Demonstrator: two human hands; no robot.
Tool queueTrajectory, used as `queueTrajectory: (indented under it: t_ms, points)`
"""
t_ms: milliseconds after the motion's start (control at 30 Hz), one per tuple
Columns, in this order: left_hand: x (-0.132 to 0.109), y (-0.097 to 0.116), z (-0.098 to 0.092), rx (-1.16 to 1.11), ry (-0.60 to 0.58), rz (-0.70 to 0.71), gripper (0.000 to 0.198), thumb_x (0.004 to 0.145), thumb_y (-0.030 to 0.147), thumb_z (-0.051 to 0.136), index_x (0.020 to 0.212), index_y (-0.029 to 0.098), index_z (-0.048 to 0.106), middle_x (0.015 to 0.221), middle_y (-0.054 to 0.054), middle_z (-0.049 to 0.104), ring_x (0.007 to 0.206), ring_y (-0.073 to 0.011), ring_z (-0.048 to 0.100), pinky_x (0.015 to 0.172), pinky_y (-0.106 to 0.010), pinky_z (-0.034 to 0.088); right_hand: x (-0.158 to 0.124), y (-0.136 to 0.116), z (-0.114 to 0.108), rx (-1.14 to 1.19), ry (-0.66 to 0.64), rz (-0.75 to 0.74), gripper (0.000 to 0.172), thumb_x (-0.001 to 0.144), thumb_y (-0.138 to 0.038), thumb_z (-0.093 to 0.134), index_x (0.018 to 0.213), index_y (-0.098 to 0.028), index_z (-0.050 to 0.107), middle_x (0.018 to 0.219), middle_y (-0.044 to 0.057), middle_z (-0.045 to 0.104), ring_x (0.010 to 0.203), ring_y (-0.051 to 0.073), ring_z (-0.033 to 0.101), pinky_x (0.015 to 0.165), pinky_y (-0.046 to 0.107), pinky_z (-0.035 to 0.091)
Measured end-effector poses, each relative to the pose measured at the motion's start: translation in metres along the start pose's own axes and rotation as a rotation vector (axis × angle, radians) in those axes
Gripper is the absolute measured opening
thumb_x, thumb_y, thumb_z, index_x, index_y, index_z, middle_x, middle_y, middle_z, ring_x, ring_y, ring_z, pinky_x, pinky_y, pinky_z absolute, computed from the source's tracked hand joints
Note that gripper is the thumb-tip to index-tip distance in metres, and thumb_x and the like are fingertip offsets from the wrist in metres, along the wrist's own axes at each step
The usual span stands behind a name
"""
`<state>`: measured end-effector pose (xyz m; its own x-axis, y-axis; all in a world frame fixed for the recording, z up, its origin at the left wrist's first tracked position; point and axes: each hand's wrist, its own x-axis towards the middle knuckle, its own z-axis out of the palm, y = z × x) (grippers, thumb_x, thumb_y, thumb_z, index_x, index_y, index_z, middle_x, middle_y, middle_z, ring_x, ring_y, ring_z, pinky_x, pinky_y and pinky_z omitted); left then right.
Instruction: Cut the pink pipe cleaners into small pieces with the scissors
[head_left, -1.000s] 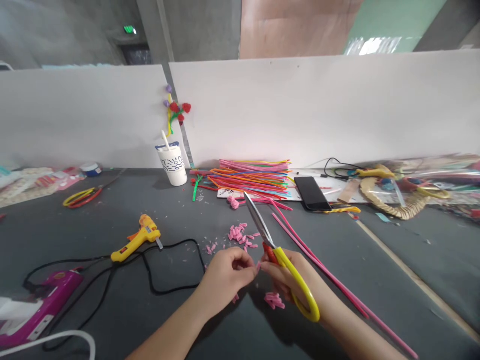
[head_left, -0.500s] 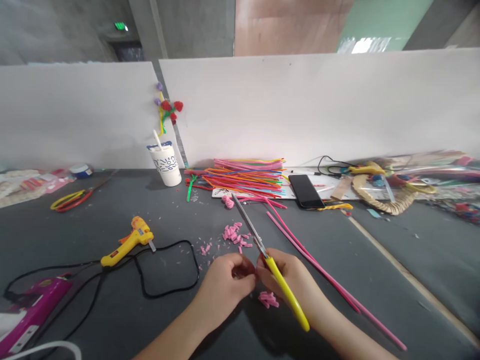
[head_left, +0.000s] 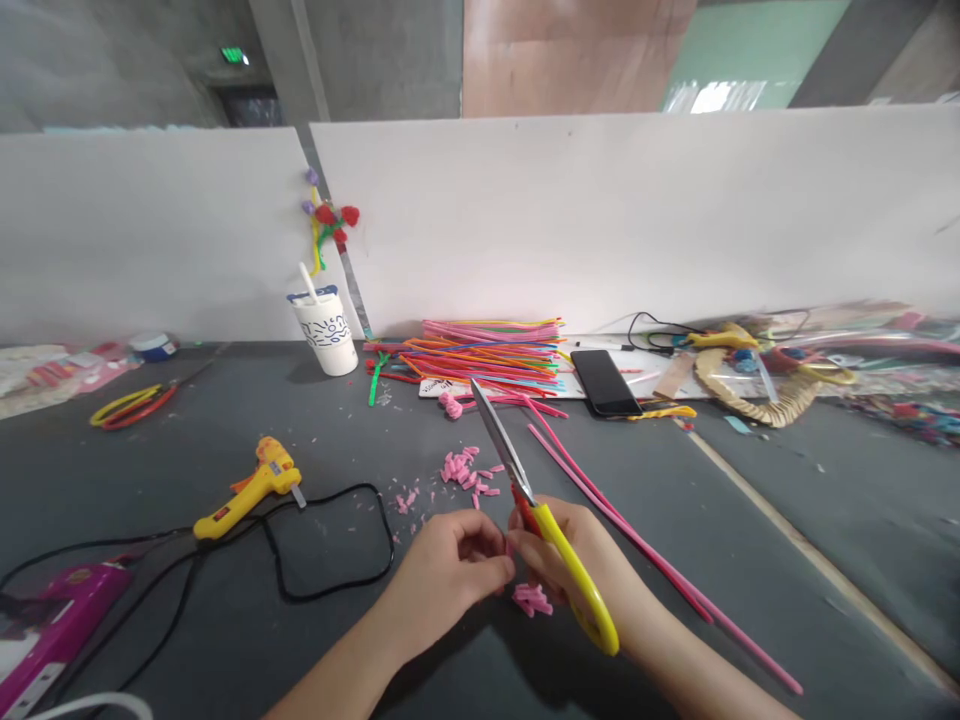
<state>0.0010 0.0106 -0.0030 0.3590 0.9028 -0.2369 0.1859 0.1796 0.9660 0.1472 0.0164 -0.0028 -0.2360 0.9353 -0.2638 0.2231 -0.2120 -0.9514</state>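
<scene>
My right hand (head_left: 574, 550) is closed round the scissors (head_left: 551, 535), whose handles are yellow and red. The metal blades lie nearly together and point up and away to the left. Beside it, my left hand (head_left: 457, 570) is closed in a pinch, its fingertips almost touching the right ones. A sliver of pink shows between the two hands, but what the left fingers hold is mostly hidden. Small pink pipe cleaner pieces (head_left: 463, 468) lie in a loose pile beyond my hands. Another little heap of pink pieces (head_left: 532, 599) sits just below them.
Long pink pipe cleaners (head_left: 637, 540) stretch to the right. Farther back are a pipe cleaner bundle (head_left: 487, 355), a phone (head_left: 606, 382) and a white cup (head_left: 328, 335). On the left, a yellow glue gun (head_left: 247, 490) with a black cord lies near a purple power strip (head_left: 67, 625).
The scissors have turned slightly in my right hand, so more of the red handle shows. My hands have parted a little at the fingertips. The whole view has shifted slightly.
</scene>
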Motion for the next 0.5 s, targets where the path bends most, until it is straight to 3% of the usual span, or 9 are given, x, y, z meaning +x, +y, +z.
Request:
queueTrajectory:
  t_ms: [133, 233, 333, 500]
  points:
    - [-0.0012, -0.0019, -0.0047, 0.198, 0.081, 0.113, 0.023, 0.077, 0.026, 0.047, 0.057, 0.016, 0.052, 0.072, -0.001, 0.055, 0.059, -0.0117, 0.05, 0.054, -0.023, 0.038, -0.0001, -0.0009, -0.0015, -0.02, 0.032, -0.045, 0.013, 0.065, -0.027, 0.05, 0.057, -0.02, 0.043, 0.038, -0.01, 0.038, 0.031, 0.005, 0.035, 0.033, 0.017, 0.025]
    - [-0.0024, -0.0025, -0.0067, 0.253, 0.153, 0.145, 0.007, 0.074, 0.019, 0.048, 0.072, 0.019, 0.055, 0.078, 0.0, 0.055, 0.059, -0.0108, 0.049, 0.055, -0.023, 0.038, 0.0017, 0.0008, -0.0036, -0.014, 0.069, -0.027, 0.013, 0.065, -0.029, 0.05, 0.058, -0.02, 0.044, 0.038, -0.009, 0.038, 0.03, 0.005, 0.033, 0.032, 0.017, 0.024]
    - [-0.0031, -0.002, -0.0046, 0.25, 0.117, 0.176, 0.013, 0.07, 0.017, 0.054, 0.083, 0.02, 0.056, 0.074, 0.002, 0.054, 0.061, -0.0111, 0.048, 0.057, -0.023, 0.038, 0.004, 0.0038, -0.0047, -0.016, 0.07, -0.011, 0.013, 0.064, -0.03, 0.051, 0.059, -0.02, 0.044, 0.037, -0.01, 0.036, 0.031, 0.006, 0.033, 0.032, 0.017, 0.024]
    - [-0.002, -0.0029, 0.0022, 0.23, 0.087, 0.167, 0.007, 0.072, 0.02, 0.053, 0.068, 0.016, 0.057, 0.067, 0.001, 0.053, 0.061, -0.0122, 0.048, 0.057, -0.023, 0.036, 0.0035, 0.0039, -0.0001, -0.067, 0.028, -0.025, 0.014, 0.064, -0.028, 0.05, 0.056, -0.02, 0.041, 0.04, -0.009, 0.038, 0.032, 0.006, 0.035, 0.033, 0.017, 0.025]
